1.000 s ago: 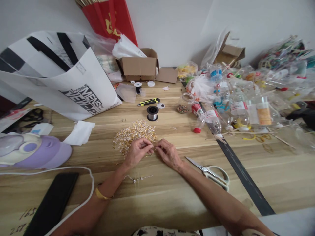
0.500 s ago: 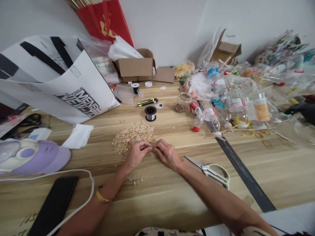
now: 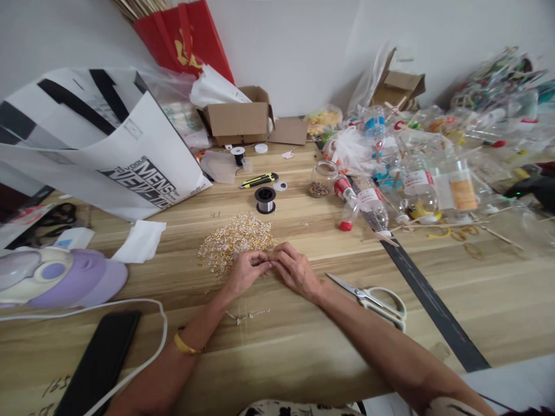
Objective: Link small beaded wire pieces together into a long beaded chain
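My left hand [image 3: 247, 268] and my right hand [image 3: 295, 270] meet at the fingertips, both pinched closed, at the near right edge of a pile of gold and clear beads [image 3: 234, 237]. What the fingertips hold is too small to make out. Below my left hand a short beaded strand [image 3: 248, 316] lies on the wooden table, with thin clear line by it. Scissors [image 3: 368, 297] with pale handles lie partly open beside my right forearm. Beyond the beads stands a spool of wire [image 3: 265, 200].
A yellow and black cutter [image 3: 259, 181] and a jar of beads [image 3: 321, 180] lie farther back. Plastic bottles [image 3: 418, 190] crowd the right. On the left are a white bag [image 3: 143, 156], a purple device [image 3: 82, 277] and a black phone [image 3: 99, 358] under a white cable.
The fingertips have drawn slightly closer together, and my left hand has shifted a little to the right. The view has also moved slightly.
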The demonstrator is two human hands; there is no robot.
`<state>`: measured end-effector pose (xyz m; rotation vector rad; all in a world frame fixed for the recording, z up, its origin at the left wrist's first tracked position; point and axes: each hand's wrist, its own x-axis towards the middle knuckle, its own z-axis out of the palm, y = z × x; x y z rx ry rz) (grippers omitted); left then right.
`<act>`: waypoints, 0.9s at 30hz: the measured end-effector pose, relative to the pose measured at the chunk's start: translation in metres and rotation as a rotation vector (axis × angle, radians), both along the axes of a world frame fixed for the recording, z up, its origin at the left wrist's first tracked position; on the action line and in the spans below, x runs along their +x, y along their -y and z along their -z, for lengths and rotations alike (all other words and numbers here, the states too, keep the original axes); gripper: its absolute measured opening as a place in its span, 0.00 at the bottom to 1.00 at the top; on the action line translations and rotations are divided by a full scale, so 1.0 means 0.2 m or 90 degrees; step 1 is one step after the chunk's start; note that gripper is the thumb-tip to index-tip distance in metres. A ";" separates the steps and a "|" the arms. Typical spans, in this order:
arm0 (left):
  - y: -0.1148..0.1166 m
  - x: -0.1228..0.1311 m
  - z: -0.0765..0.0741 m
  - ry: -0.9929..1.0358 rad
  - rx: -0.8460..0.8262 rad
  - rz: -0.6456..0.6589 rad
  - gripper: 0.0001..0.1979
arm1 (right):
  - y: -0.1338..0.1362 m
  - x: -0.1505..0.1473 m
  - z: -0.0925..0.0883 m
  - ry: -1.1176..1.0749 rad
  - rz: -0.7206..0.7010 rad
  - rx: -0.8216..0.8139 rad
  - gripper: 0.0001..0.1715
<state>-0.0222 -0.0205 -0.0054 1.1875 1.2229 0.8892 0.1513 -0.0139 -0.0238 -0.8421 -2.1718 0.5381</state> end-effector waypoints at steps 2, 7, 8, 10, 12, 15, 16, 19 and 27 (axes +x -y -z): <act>0.00 0.00 0.00 0.017 -0.009 -0.004 0.11 | 0.00 0.00 0.00 -0.013 0.033 0.009 0.12; 0.00 -0.01 -0.01 0.051 -0.008 -0.022 0.12 | 0.00 0.00 0.00 -0.025 0.071 0.008 0.12; 0.00 -0.01 -0.01 0.057 -0.007 -0.027 0.12 | 0.00 0.00 0.00 -0.021 0.054 0.005 0.12; 0.00 -0.01 -0.01 0.064 -0.008 -0.031 0.12 | 0.00 -0.01 0.01 -0.016 0.017 -0.006 0.13; 0.00 -0.01 -0.01 0.066 -0.008 -0.030 0.12 | 0.00 -0.01 0.01 -0.021 -0.007 -0.017 0.13; 0.00 -0.01 -0.01 0.067 -0.006 -0.027 0.11 | -0.01 -0.01 0.02 -0.030 -0.005 -0.035 0.11; 0.00 -0.01 -0.01 0.066 -0.004 -0.027 0.11 | -0.01 -0.01 0.02 -0.029 -0.003 -0.039 0.11; 0.00 0.00 -0.01 0.061 -0.003 -0.028 0.10 | -0.01 -0.01 0.02 -0.022 0.002 -0.048 0.10; 0.00 0.00 -0.02 0.056 -0.007 -0.024 0.11 | -0.01 -0.01 0.02 -0.018 0.008 -0.059 0.09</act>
